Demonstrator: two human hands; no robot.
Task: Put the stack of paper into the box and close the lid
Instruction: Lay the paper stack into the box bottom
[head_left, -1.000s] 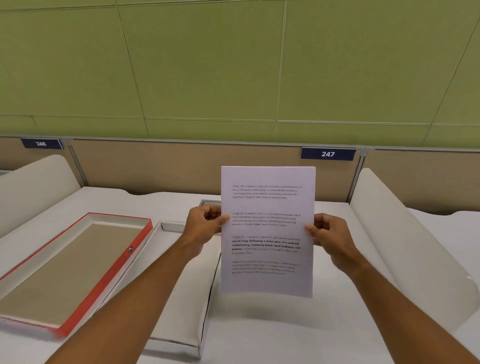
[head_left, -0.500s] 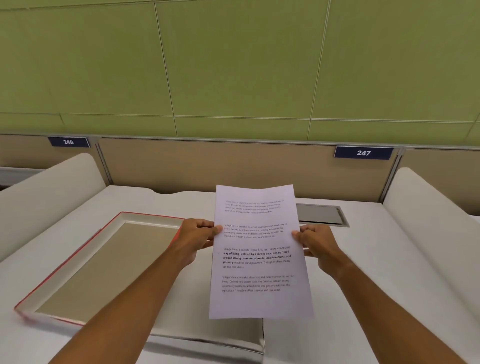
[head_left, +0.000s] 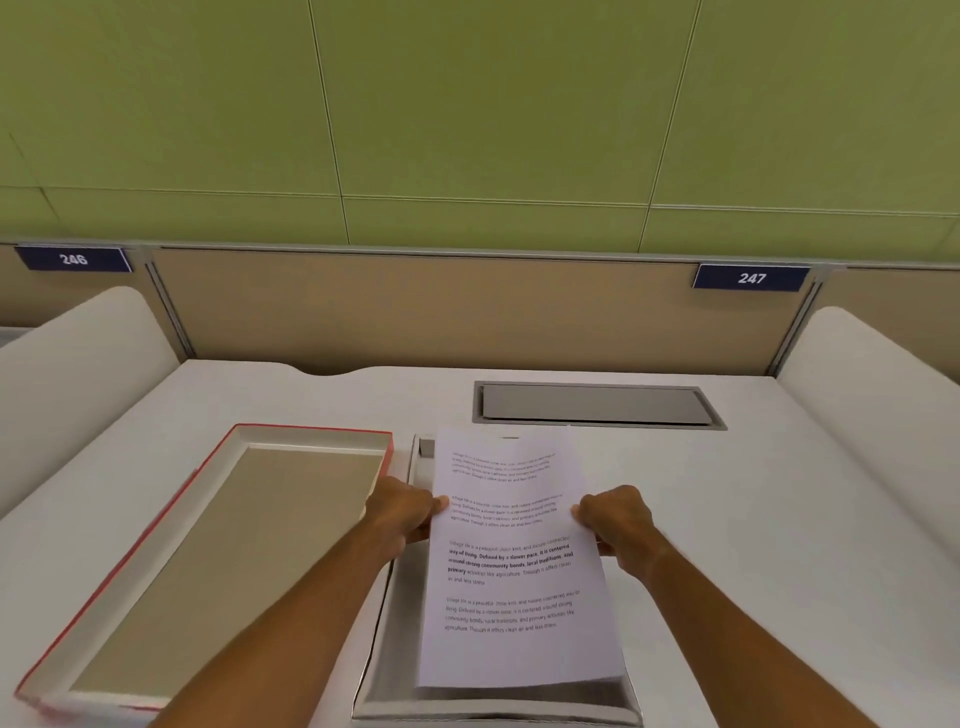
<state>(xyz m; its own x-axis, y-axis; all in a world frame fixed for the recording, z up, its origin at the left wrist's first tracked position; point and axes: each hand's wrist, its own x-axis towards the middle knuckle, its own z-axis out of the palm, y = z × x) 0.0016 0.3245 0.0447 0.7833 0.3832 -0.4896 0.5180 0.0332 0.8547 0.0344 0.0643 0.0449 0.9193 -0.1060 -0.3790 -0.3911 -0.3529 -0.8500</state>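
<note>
A stack of paper with printed text hangs tilted just over the open white box in the middle of the desk. My left hand grips the stack's left edge and my right hand grips its right edge. The paper hides most of the box's inside; only the box's left wall, far left corner and near rim show. The lid, red outside and brown inside, lies upside down to the left of the box.
The white desk has a grey cable hatch behind the box. White curved dividers rise on both sides and a tan partition with number plates 246 and 247 closes the back.
Both hands have lowered the paper from upright in front of me down to a tilted position over the box. My view has shifted left and down.
</note>
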